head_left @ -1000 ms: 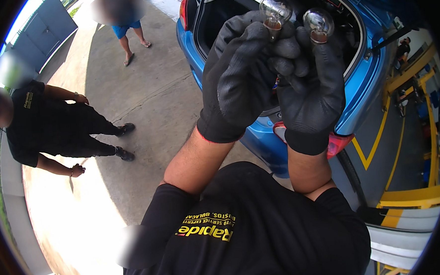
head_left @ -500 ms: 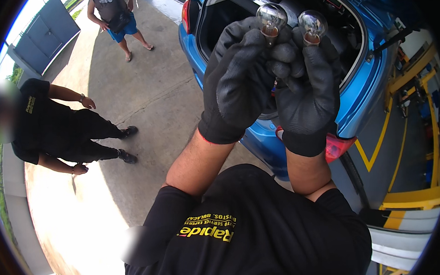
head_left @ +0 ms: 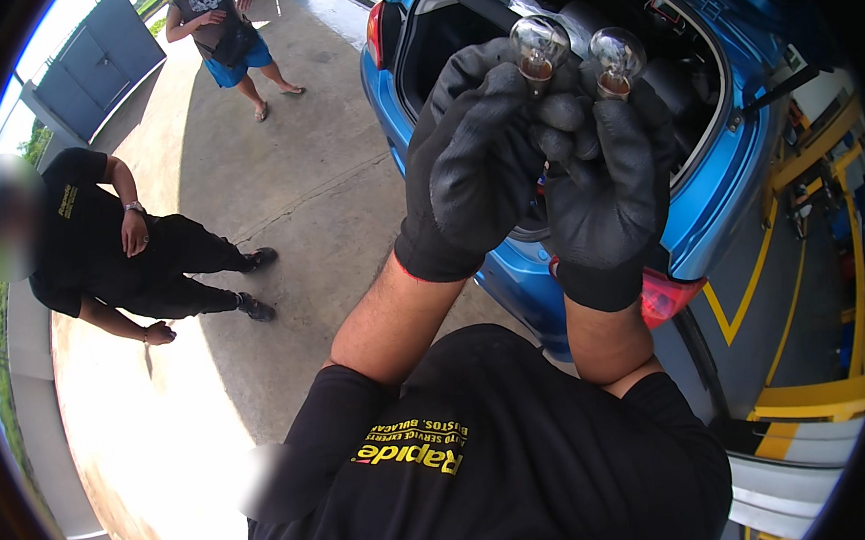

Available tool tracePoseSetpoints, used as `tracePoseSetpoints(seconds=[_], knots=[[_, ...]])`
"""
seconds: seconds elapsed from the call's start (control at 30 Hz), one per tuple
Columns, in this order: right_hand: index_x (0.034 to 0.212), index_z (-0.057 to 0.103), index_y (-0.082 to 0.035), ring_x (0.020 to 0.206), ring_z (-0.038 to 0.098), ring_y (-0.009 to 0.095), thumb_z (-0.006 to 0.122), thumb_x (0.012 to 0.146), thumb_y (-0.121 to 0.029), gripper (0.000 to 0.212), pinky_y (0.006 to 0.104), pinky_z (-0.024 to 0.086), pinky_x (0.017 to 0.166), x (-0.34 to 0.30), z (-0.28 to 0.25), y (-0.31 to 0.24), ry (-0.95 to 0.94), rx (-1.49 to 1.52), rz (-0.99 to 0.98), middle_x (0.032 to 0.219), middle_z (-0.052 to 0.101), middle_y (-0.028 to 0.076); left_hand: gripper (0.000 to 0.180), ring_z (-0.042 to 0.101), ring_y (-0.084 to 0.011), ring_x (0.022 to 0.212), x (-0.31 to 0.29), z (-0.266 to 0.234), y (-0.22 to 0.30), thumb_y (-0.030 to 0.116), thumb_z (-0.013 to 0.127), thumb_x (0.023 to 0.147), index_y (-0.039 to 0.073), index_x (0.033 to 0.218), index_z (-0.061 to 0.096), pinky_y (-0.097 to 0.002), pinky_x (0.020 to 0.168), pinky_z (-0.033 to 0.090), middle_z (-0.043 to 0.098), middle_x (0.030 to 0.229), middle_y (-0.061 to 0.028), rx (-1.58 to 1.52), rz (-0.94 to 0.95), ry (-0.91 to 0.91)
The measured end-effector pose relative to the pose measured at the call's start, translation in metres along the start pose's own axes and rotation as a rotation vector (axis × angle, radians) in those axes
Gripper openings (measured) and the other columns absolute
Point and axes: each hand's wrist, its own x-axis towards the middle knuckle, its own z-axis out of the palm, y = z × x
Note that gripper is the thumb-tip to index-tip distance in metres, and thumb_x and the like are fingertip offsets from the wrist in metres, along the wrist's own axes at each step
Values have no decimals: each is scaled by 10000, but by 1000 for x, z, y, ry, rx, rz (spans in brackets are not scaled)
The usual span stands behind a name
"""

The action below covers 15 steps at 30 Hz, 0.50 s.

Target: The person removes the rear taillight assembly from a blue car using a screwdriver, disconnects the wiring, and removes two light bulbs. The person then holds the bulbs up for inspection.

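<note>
Both my hands wear black gloves and are raised side by side before the open back of a blue car (head_left: 512, 295). My left hand (head_left: 471, 165) is closed on a clear glass light bulb (head_left: 539, 47), held upright by its base between thumb and fingers. A second clear bulb (head_left: 618, 57) stands upright in the pinch of my right hand (head_left: 609, 178), slightly lower and to the right. The two bulbs are apart, while the gloved fingers meet between them. Most of each metal base is hidden by the fingers.
A person in black (head_left: 108, 238) stands at the left, and another in blue shorts (head_left: 230, 46) farther back. The car's red tail light (head_left: 671, 297) is just below my right wrist. Yellow metal framing (head_left: 816, 397) runs along the right side.
My hands hold nearly the same pose with both bulbs. The person at the left has bent an arm up to the waist, and the one at the back has raised their hands.
</note>
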Motion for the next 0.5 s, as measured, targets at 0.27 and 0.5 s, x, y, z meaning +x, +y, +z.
tracePoseSetpoints(seconds=[0.27, 0.5], knots=[[1238, 685, -56, 880, 777, 200, 702, 994, -41, 246, 311, 652, 728, -1, -6, 5, 29, 13, -6, 1056, 768, 147, 256, 751, -260, 887, 0, -1, 1, 186, 485, 1123, 21, 1310, 543, -340, 783, 626, 745, 1049, -182, -15, 8, 3], [1229, 687, -52, 858, 779, 199, 710, 990, -46, 240, 312, 659, 723, -2, 3, 3, 46, -7, -6, 1045, 770, 147, 252, 752, -259, 885, -1, -1, 0, 185, 492, 1120, 21, 1305, 544, -349, 786, 631, 744, 1042, -183, 7, 14, -3]])
